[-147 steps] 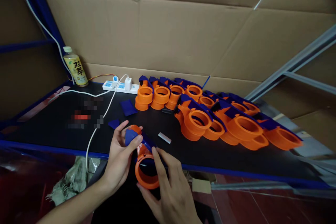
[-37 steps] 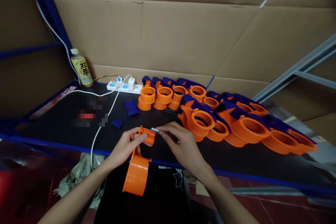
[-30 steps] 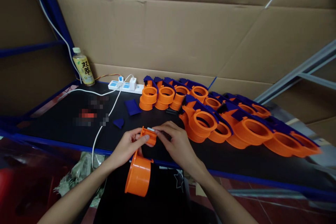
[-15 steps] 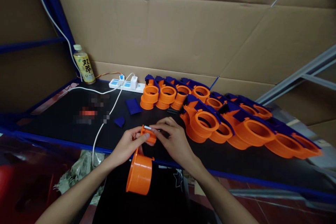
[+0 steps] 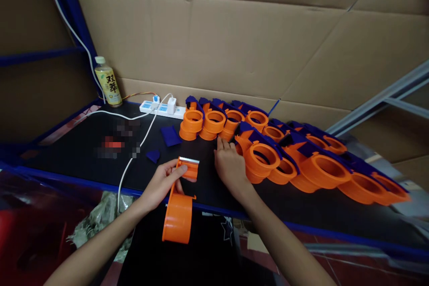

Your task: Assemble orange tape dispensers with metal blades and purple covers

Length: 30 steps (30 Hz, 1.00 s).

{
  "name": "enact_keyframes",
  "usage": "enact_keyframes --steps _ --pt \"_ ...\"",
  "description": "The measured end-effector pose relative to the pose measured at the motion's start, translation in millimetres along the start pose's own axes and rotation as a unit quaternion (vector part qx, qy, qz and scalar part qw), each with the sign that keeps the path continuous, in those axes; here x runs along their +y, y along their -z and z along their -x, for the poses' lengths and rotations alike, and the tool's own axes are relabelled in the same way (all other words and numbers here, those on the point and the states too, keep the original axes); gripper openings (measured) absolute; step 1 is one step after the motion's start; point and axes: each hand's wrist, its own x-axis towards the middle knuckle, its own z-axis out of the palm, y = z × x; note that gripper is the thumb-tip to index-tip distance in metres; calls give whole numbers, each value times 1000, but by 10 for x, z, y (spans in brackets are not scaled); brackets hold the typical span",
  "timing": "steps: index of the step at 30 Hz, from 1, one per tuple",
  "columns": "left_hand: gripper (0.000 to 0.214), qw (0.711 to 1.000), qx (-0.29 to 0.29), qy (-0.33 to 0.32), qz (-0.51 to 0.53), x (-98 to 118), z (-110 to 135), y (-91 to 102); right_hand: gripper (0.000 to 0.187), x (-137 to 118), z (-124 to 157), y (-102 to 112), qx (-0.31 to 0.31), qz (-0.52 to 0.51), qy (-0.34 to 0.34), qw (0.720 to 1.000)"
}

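Observation:
My left hand (image 5: pixel 163 182) is closed around the neck of an orange tape dispenser body (image 5: pixel 177 216), held over the front edge of the black table (image 5: pixel 77 161). A small serrated metal blade (image 5: pixel 188 160) sits across the top of the dispenser's head. My right hand (image 5: pixel 229 165) lies farther back on the table with its fingers stretched forward, their tips beside the nearest orange and blue dispenser (image 5: pixel 259 154). Nothing shows in that hand, and whatever lies under its fingertips is hidden.
Rows of assembled orange and blue dispensers (image 5: pixel 321 167) run from the table's middle to the right. Two loose blue parts (image 5: pixel 170 135) (image 5: pixel 153 155) lie left of them. A power strip (image 5: pixel 161 108), a white cable (image 5: pixel 129 165) and a bottle (image 5: pixel 107 82) stand at the back left, against cardboard walls.
My right hand has let go of the blade on the dispenser head and moved back and to the right, toward the row of dispensers. My left hand still holds the orange body.

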Motion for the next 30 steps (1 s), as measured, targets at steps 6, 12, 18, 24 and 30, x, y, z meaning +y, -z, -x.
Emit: enact_keyframes --steps 6,12,18,24,30 --pt "40 1000 0 0 2 -2 6 6 47 -12 -57 -3 -22 6 0 1000" --pt "43 999 28 1 32 -8 8 -11 31 58 29 123 -18 -94 56 994" --pt "48 997 64 4 45 -30 -10 0 29 -104 280 394 87 -395 70 912" --pt "43 998 49 -5 50 -4 -4 -24 25 -312 376 487 107 -419 177 884" --pt "41 998 16 -13 51 -11 -2 -24 23 -433 390 358 128 -418 167 884"
